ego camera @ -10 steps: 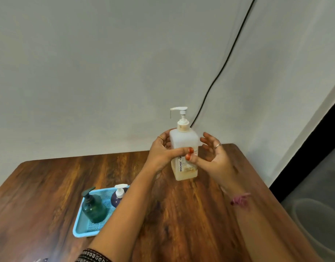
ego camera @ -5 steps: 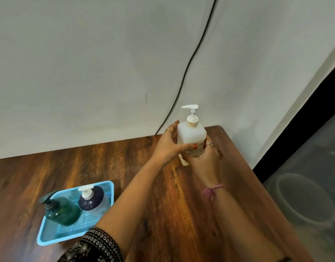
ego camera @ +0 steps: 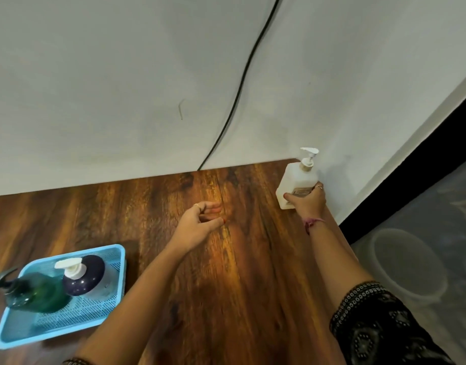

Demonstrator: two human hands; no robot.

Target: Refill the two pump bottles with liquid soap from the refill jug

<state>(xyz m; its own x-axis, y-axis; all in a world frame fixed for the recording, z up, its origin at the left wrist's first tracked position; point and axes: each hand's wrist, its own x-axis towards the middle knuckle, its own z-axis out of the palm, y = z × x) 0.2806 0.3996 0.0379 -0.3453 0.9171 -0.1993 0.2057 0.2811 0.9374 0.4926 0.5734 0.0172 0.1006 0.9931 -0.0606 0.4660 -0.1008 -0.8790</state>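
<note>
At the far right corner of the desk (ego camera: 239,259), the right hand (ego camera: 309,201) held the white pump bottle (ego camera: 297,180) upright in its grip. Left of it the left hand (ego camera: 197,227) hovered half-open, empty. Further left and nearer, a blue tray (ego camera: 68,322) carried the green bottle (ego camera: 34,293) and the dark bottle (ego camera: 87,277).

The right hand (ego camera: 307,202) reached far forward and to the right, its fingers (ego camera: 288,196) and thumb wrapped in a firm grip, a ring on one finger and a pinkish thread band at the wrist. That forearm ran back toward a black patterned sleeve (ego camera: 371,322). The left hand (ego camera: 197,227) hovered apart from it, nearer the middle, holding nothing: fingers loosely curled, thumb extended below them (its nail painted red-orange), a ring on one finger. Its bare forearm stretched diagonally back to the lower edge.
</note>
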